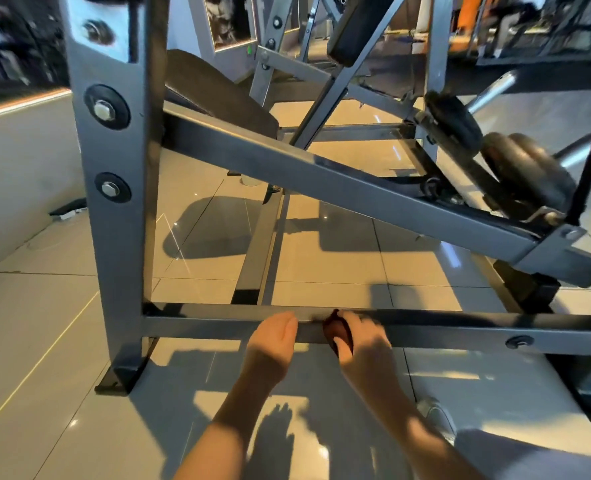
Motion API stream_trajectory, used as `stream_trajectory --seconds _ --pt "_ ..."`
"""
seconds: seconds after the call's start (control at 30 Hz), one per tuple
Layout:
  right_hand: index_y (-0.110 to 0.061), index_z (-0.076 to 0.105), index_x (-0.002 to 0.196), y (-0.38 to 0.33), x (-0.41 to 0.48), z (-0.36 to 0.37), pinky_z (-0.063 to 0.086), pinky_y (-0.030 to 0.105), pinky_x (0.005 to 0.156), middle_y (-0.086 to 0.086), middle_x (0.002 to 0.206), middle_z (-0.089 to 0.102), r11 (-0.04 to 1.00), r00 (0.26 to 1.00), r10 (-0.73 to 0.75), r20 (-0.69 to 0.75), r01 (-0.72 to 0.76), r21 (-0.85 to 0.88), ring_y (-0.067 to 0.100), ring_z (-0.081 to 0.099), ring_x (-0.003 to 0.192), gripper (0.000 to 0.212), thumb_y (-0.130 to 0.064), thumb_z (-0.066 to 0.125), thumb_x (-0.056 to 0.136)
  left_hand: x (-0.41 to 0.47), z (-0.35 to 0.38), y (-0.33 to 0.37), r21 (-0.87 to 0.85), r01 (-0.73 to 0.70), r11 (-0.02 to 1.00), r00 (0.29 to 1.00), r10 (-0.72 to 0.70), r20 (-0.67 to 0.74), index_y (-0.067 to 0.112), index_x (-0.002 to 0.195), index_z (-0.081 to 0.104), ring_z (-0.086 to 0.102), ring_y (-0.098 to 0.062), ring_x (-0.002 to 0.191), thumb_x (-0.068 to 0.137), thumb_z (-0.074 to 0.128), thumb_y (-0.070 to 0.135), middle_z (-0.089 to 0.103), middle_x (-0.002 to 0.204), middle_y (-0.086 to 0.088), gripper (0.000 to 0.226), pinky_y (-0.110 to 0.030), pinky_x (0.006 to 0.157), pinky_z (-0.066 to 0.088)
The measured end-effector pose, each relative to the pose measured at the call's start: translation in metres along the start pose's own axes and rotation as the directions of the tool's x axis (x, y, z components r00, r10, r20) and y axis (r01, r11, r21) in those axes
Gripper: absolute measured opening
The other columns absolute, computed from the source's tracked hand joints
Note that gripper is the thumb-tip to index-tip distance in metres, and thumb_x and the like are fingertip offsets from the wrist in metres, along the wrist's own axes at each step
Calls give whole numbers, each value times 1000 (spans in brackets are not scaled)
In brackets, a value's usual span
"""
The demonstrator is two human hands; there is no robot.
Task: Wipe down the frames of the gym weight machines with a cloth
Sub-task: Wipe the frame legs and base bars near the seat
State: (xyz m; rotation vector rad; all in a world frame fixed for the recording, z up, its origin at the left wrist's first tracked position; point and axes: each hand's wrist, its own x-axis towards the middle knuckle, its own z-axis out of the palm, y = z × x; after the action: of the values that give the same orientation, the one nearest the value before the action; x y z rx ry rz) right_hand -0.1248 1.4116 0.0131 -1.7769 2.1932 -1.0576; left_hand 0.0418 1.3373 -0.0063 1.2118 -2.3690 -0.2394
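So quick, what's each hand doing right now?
Left hand: grips the low crossbar.
Right hand: holds a dark red cloth against that crossbar.

The frame [218, 327] is gray. The cloth [337, 332] is dark red. The pads [529, 171] are black. The floor [45, 341] has shiny tan square tiles with thin dark lines.

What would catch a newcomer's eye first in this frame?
Two hands at the bottom centre: the right hand grips a dark red cloth against the low crossbar, the left hand holding the bar beside it. Above them, a thick grey upright with big bolts stands left, and a diagonal beam crosses the middle.
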Motion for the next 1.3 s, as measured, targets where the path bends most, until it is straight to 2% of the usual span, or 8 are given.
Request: stream_trajectory --seconds 0.17,0.27,0.37,0.57,0.83,0.97,1.1,1.3 --pt "-12 59 123 0 -23 -62 48 36 80 11 111 64 1000 997 -12 -76 13 2 32 61 101 38 -17 67 86 14 -34 56 -103 -8 995 998 14 60 9 90 73 68 -17 70 69 82 4 69 80 -6 23 -27 69 59" --pt "-14 51 135 -1 -34 -102 48 38 94 7 126 58 998 996 43 -80 -39 51 26 53 116 48 -18 67 89 23 -55 102 -342 160 926 986 -162 21 26 108 62 57 -1 93 99 49 23 63 101 10 17 -22 91 48" --pt "-14 55 131 0 -43 -137 49 39 92 7 121 60 993 983 94 -156 -82 80 27 56 112 44 -13 67 88 27 -70 144 -277 101 956 994 -88 60 11 131 55 52 -16 117 104 27 39 59 126 -4 48 -16 95 30" --pt "-23 54 125 6 -55 -200 52 39 89 0 112 62 973 943 207 -260 -171 153 22 58 104 42 -19 69 86 32 -89 206 -355 29 934 999 -22 24 18 134 54 50 -12 121 104 34 36 58 131 2 40 -24 104 36" --pt "-16 50 131 20 -80 -290 50 41 92 9 127 58 971 908 236 -346 -232 56 30 56 114 45 -23 66 90 26 -104 278 -470 -81 879 993 111 38 17 129 58 52 -9 114 104 33 35 60 127 0 39 -14 88 30" --pt "-18 50 131 31 -77 -340 50 43 94 9 126 59 962 878 264 -398 -267 51 30 55 113 46 -20 68 89 38 -99 315 -462 -167 871 975 216 55 19 142 46 40 -3 131 105 30 35 48 144 6 44 -10 104 21" --pt "-20 49 133 44 -57 -381 45 38 96 7 127 59 958 854 279 -440 -282 59 27 54 116 46 -23 65 91 58 -90 348 -458 -187 869 968 242 64 24 144 41 37 -3 133 104 30 39 44 147 10 44 -26 115 26" --pt "-20 47 135 90 -22 -411 39 22 75 8 124 60 942 823 317 -472 -329 60 25 57 105 43 -24 61 94 104 -66 399 -462 -218 860 951 294 100 32 145 38 32 6 129 105 28 36 38 146 19 41 -16 109 19"
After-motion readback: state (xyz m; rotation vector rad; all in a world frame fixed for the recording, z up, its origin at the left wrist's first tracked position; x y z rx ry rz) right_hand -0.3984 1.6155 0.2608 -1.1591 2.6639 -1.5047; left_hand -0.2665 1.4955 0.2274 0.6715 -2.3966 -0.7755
